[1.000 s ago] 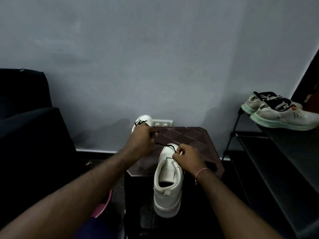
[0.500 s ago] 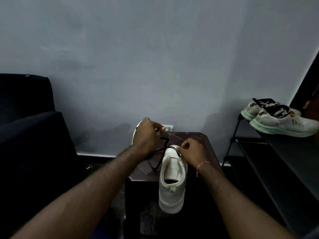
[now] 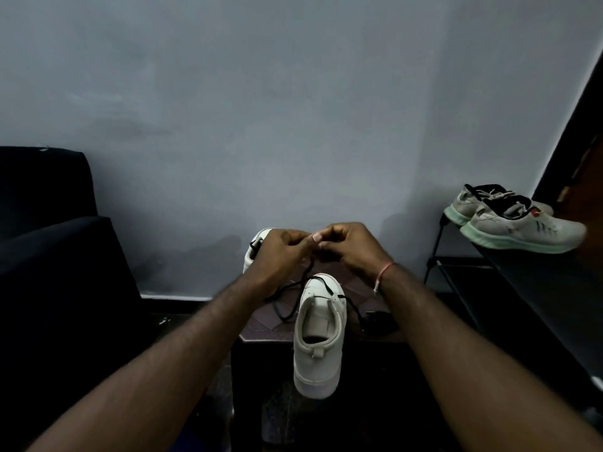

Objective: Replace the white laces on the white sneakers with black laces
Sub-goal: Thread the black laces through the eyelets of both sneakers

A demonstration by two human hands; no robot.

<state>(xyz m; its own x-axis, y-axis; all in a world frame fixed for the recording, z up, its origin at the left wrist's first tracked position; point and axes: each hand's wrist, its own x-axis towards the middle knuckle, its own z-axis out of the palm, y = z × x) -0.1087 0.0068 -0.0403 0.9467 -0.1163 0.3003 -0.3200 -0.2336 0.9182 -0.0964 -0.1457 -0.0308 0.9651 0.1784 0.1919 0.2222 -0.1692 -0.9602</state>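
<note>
Your left hand (image 3: 280, 253) and right hand (image 3: 354, 248), apart before, now meet above the near sneaker (image 3: 321, 340), both pinching the black lace (image 3: 307, 276), so you're probably evening the ends.

Dim grey wall (image 3: 293, 109), dark sofa (image 3: 49, 256) at left, black shoe rack (image 3: 538, 288) at right.

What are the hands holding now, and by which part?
Left hand and right hand both pinch the black lace by its raised strands above the sneaker.
</note>
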